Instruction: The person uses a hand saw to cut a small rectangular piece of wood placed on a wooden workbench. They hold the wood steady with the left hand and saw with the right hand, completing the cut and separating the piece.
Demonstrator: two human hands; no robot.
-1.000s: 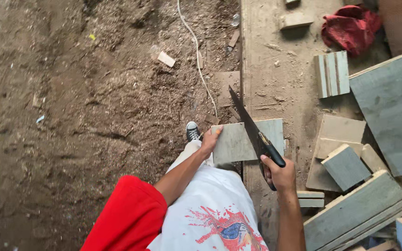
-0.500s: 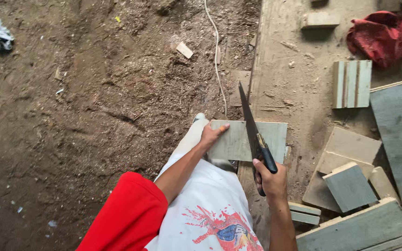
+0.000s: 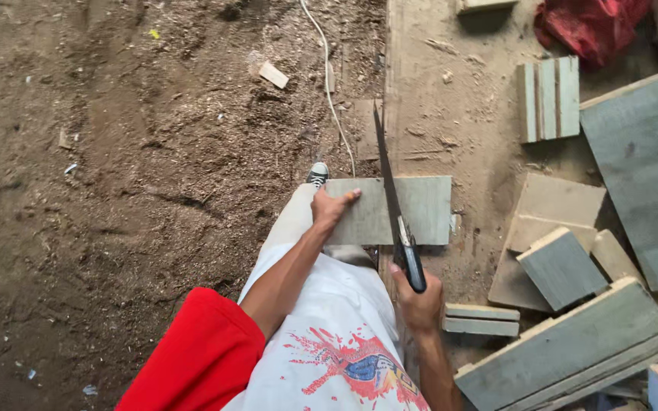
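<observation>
Sawdust covers the dirt floor (image 3: 116, 190), and grey offcuts (image 3: 565, 266) lie scattered well to the right of the fingers. A grey board (image 3: 420, 209) lies flat under the left hand (image 3: 330, 207), whose fingers press down on its near edge. The right hand (image 3: 418, 301) is clenched around the handle of a saw (image 3: 391, 190), its blade crossing the board just right of the left fingers.

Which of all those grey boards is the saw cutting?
The grey board pinned by the left hand; the saw crosses it, the others lie untouched.
</observation>
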